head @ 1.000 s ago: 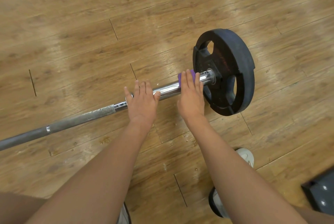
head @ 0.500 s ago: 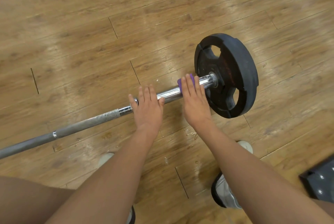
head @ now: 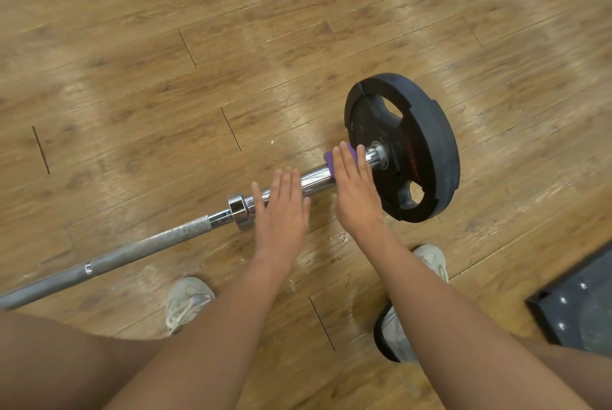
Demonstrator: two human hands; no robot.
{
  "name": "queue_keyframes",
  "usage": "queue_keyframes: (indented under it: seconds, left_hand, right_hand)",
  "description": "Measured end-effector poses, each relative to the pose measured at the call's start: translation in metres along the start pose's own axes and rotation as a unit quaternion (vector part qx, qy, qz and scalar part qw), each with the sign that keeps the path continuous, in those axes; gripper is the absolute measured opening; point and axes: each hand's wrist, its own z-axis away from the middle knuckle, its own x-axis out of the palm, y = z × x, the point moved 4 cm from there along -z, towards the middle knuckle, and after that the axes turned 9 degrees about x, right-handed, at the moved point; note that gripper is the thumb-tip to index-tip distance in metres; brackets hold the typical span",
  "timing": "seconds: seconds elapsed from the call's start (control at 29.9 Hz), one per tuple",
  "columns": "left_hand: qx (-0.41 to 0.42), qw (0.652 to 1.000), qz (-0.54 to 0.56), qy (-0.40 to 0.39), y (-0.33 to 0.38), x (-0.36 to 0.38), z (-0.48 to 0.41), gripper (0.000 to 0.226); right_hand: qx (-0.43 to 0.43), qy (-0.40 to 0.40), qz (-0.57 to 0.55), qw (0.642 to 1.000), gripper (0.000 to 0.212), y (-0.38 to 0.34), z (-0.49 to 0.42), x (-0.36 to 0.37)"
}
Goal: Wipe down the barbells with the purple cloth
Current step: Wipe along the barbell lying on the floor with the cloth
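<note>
A barbell (head: 142, 245) lies on the wooden floor, its grey shaft running from lower left up to a chrome sleeve (head: 316, 179) and a black weight plate (head: 427, 151) at the right end. My left hand (head: 281, 207) rests flat on the sleeve just right of the chrome collar (head: 240, 209), fingers straight. My right hand (head: 354, 187) presses the purple cloth (head: 331, 158) onto the sleeve close to the plate, fingers straight; only the cloth's edges show past my fingertips.
My two pale shoes (head: 187, 302) (head: 432, 259) stand on the floor (head: 165, 78) near the bar. A dark metal base with bolts (head: 576, 307) sits at the lower right. My left knee fills the lower left corner.
Both hands have slid back over the sleeve towards me, and the collar left of my left hand now shows. The view has shifted, bringing my left shoe and knee into sight.
</note>
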Motion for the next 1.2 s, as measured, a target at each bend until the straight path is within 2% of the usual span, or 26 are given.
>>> queue_keyframes:
  seconds: [0.1, 0.3, 0.43, 0.74, 0.84, 0.97, 1.1, 1.2]
  left_hand:
    - [-0.003, 0.999, 0.037, -0.003, 0.012, 0.007, -0.009, 0.058]
    - [0.014, 0.999, 0.036, 0.028, 0.019, 0.015, 0.005, 0.056]
    - [0.008, 0.999, 0.035, 0.035, 0.025, 0.023, 0.012, 0.058]
    - [0.015, 0.999, 0.007, 0.030, 0.037, 0.032, 0.030, 0.067]
    - [0.025, 0.999, 0.004, 0.033, 0.038, 0.033, 0.034, 0.069]
    - [0.039, 0.999, 0.000, 0.023, 0.038, 0.034, 0.038, 0.070]
    - [0.055, 0.998, -0.009, 0.024, 0.037, 0.037, 0.042, 0.072]
    - [0.058, 0.998, -0.013, 0.027, 0.035, 0.036, 0.038, 0.074]
  right_hand:
    - [0.020, -0.006, -0.035, 0.999, 0.093, -0.003, 0.012, 0.005]
    - [-0.036, -0.040, -0.063, 0.997, 0.094, 0.014, 0.024, 0.009]
    - [0.009, -0.015, -0.080, 0.997, 0.094, 0.014, 0.031, 0.012]
    - [-0.020, -0.044, -0.099, 0.994, 0.069, 0.020, 0.050, 0.016]
    - [-0.022, -0.029, -0.114, 0.993, 0.061, 0.025, 0.054, 0.015]
    - [-0.040, 0.007, -0.093, 0.995, 0.071, 0.031, 0.059, 0.017]
    - [0.022, 0.070, -0.092, 0.993, 0.076, 0.039, 0.056, 0.019]
    - [0.012, 0.065, -0.090, 0.994, 0.080, 0.033, 0.058, 0.023]
